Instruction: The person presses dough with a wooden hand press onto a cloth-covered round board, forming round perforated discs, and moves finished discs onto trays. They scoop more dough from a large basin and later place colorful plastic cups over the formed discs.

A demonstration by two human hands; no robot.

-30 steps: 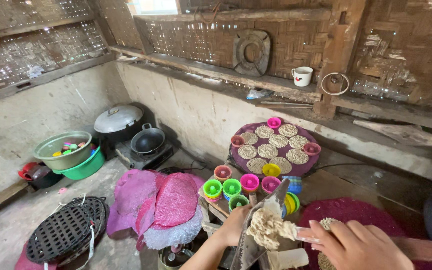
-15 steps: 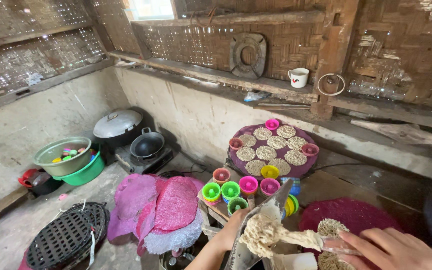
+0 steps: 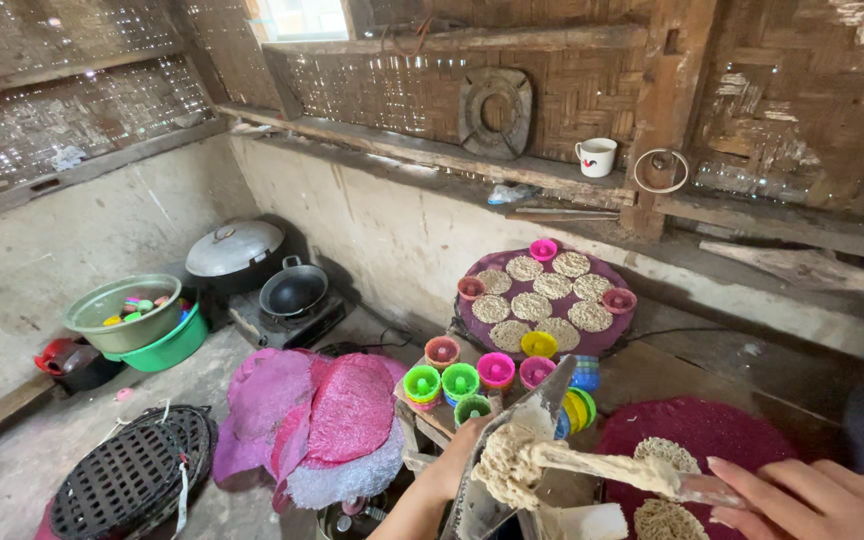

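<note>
Noodle dough: hanging between both hands, over the metal press.
Left hand: gripping the press.
Right hand: gripping a scraper, pulling strands.

One head view looks steeply down, close over the hands; wall beyond.

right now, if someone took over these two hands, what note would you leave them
Left hand: steadies a metal press with a clump of pale noodle dough on it.
Right hand: fingers hold a thin tool pulling a strand of dough toward the dark red mat.
Done: two noodle rounds lie on that mat; the purple tray behind holds seven more.
Left: most of that mat is bare, and the clump is not yet portioned out.
</note>
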